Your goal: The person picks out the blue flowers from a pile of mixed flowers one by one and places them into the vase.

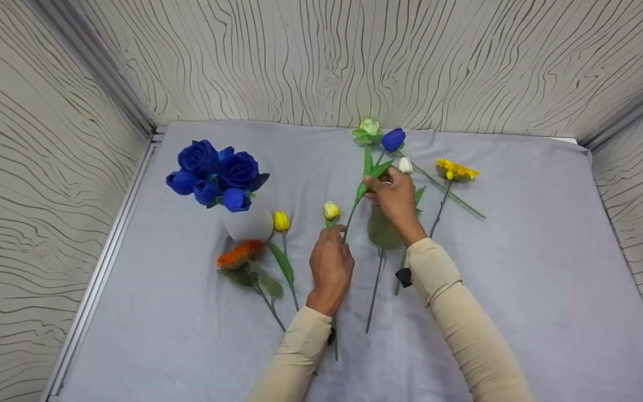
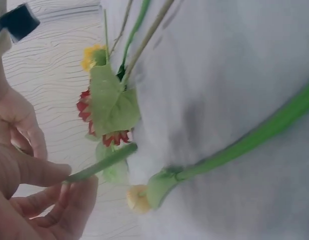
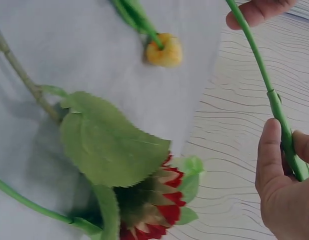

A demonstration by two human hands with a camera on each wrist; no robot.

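Both hands hold one blue tulip by its green stem, the bloom pointing away from the person. My right hand pinches it at the leaves, below the bloom; in the right wrist view its thumb and fingers close on the green stem. My left hand pinches the stem near its lower end, and the cut tip sticks out past the fingers in the left wrist view. Just beyond the left hand lies a pale yellow tulip. A red flower with a broad leaf lies partly hidden under the right hand.
At left a white vase holds blue roses and tulips. Beside it lie an orange flower and a yellow tulip. Farther right are a whitish-green rose, a white tulip and a yellow flower. Patterned walls enclose the cloth-covered table.
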